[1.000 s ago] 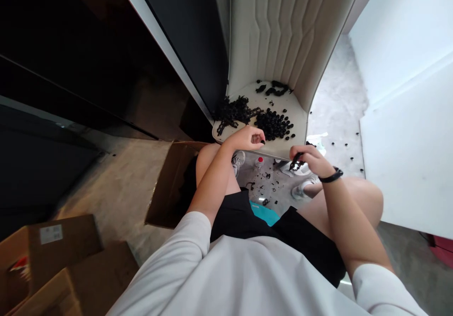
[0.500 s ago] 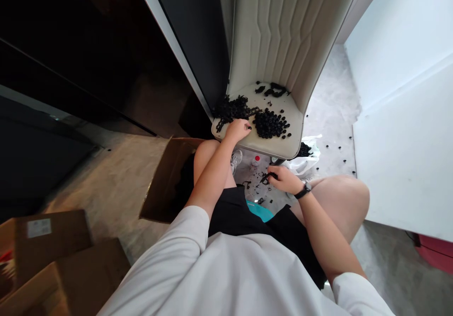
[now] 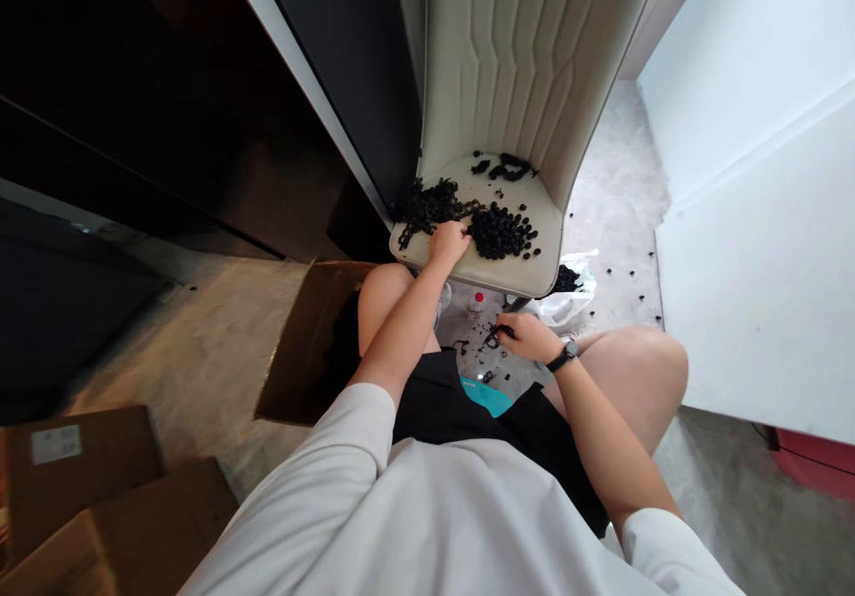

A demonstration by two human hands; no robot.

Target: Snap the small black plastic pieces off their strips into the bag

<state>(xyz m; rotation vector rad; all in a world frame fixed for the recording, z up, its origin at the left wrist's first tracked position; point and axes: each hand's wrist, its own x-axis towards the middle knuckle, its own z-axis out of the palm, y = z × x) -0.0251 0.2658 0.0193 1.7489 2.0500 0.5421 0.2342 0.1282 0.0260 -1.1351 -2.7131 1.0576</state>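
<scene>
Cream, rib-stitched chair [image 3: 511,275] is bearing round black pieces [image 3: 500,231]; right fingers [image 3: 513,321] are pinching stringy black scrap [image 3: 506,332] (left fingers' [image 3: 460,234] hold unclear).

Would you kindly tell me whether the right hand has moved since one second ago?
Yes; the right hand has moved leftward and toward the wearer, judged against the chair seat.
</scene>
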